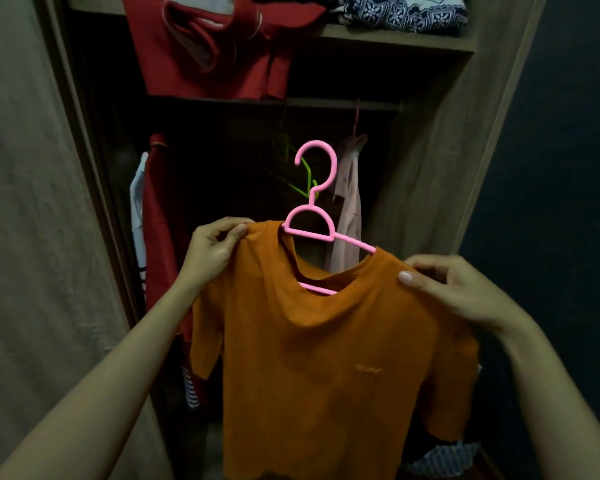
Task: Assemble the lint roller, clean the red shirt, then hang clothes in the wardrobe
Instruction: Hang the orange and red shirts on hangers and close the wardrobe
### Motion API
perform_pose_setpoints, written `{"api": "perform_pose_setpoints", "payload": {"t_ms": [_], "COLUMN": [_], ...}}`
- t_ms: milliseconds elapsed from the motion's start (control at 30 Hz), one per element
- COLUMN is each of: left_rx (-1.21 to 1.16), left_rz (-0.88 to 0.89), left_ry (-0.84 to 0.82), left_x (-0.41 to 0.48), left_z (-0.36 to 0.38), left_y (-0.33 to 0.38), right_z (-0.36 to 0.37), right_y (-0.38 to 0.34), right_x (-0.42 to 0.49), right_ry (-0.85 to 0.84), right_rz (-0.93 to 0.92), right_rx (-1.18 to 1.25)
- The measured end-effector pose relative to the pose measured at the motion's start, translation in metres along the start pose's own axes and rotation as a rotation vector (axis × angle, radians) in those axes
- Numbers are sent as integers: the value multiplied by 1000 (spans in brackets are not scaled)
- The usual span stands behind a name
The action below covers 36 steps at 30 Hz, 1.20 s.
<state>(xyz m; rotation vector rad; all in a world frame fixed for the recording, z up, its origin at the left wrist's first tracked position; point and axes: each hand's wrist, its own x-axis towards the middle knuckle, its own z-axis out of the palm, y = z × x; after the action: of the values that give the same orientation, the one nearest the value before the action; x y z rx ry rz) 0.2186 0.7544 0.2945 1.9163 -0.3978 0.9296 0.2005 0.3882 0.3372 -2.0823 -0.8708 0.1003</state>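
You're holding the orange T-shirt (312, 368) up in front of the open wardrobe (430, 168), already threaded on the pink hanger (309, 234). Your left hand (215, 242) pinches the shirt's left shoulder between thumb and curled fingers. Your right hand (458, 289) grips the right shoulder, thumb on the front of the cloth and fingers folded over the top. Taking it by both shoulders looks meant to pull the fabric square over the hanger's arms so it doesn't slip off once hung.

The hanger's long axis runs left to right, sloping down toward your right hand, and that end looks nearer to you. Its hook stands upright above the collar, with the opening facing left. The shirt's length drops straight down, front toward you.

The rail (326, 103) sits higher and farther in, under the shelf (395, 39) of folded clothes. A green hanger (305, 168) and a pale pink garment (349, 209) hang behind the hook, and a red garment (160, 220) hangs at the left. The gap between them seems the natural slot. You'll likely need one hand on the hook to lift it over.
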Motion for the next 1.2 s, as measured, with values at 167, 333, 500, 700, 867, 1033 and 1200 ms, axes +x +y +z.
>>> {"api": "perform_pose_setpoints", "payload": {"t_ms": [167, 333, 500, 700, 867, 1033, 1200], "left_rx": [-35, 51, 159, 366, 704, 981, 1089], "left_rz": [-59, -249, -173, -91, 149, 262, 138], "left_ry": [124, 125, 29, 110, 262, 466, 541], "left_x": [4, 4, 0, -1, -8, -12, -8], "left_z": [5, -7, -7, -12, -37, -69, -108], "left_y": [-4, -27, -29, -24, -14, -11, -32], "right_z": [7, 5, -2, 6, 54, 114, 144], "right_y": [0, -1, -3, -5, -4, -4, -23], "right_x": [-1, -7, -14, -1, 36, 95, 151], "right_ry": [119, 215, 255, 303, 413, 479, 585], "right_rz": [16, 52, 71, 92, 105, 94, 40], "right_rx": [117, 148, 169, 194, 316, 297, 249]}}
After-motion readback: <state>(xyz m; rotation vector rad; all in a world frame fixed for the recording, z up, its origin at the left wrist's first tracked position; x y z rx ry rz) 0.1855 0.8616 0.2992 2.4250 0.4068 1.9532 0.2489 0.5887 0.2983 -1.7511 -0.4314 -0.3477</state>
